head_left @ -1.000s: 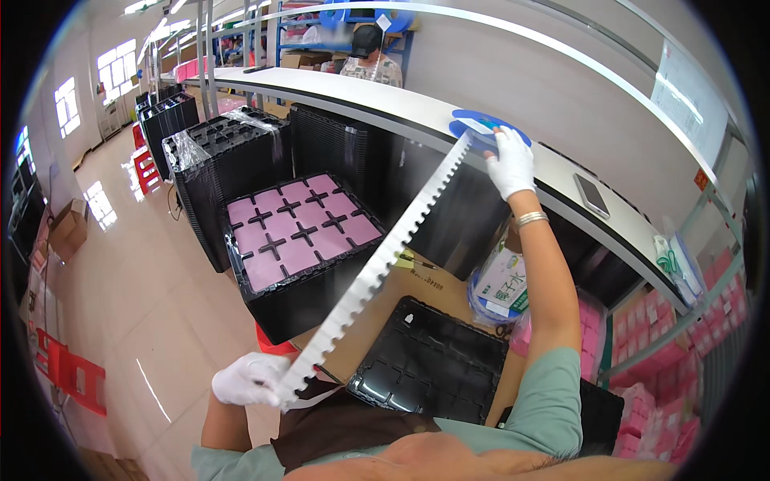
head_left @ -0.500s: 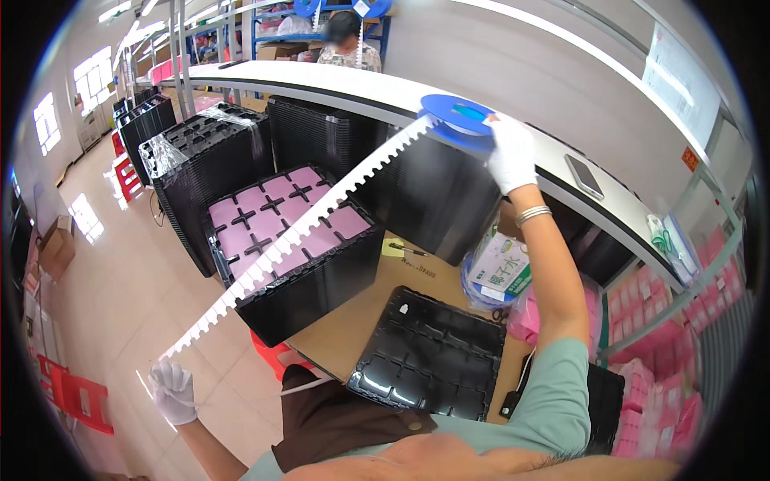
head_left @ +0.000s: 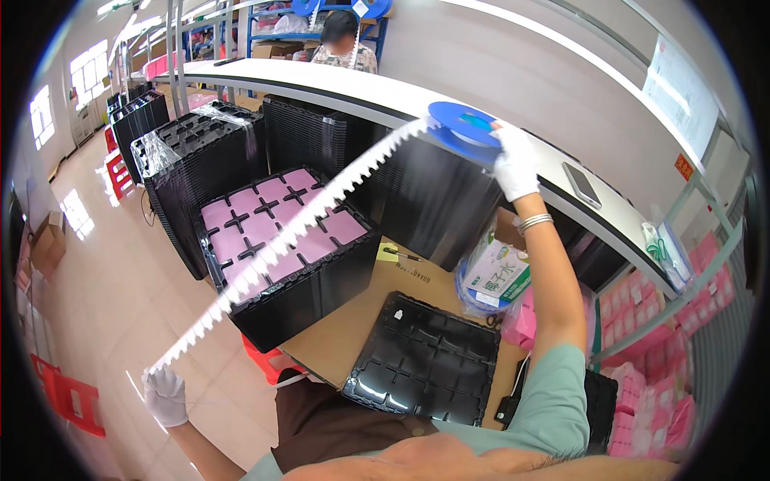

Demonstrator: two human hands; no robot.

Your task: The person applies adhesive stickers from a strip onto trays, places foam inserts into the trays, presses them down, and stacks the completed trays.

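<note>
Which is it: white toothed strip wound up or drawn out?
Drawn out, at least partly: the white toothed strip runs from the blue reel in the right hand to the left hand. Amount on the reel: cannot tell.

Left hand (head_left: 166,397) white-gloved, out wide and low on the person's left, fingers curled tight. Right arm (head_left: 555,276) stretched forward, gloved right hand (head_left: 516,164) up higher, fingers gripping. Arms spread well apart.

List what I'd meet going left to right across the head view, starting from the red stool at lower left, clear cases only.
Red stool, left gloved hand, pink-topped black tray stack, blue reel, right gloved hand, smartphone.
</note>
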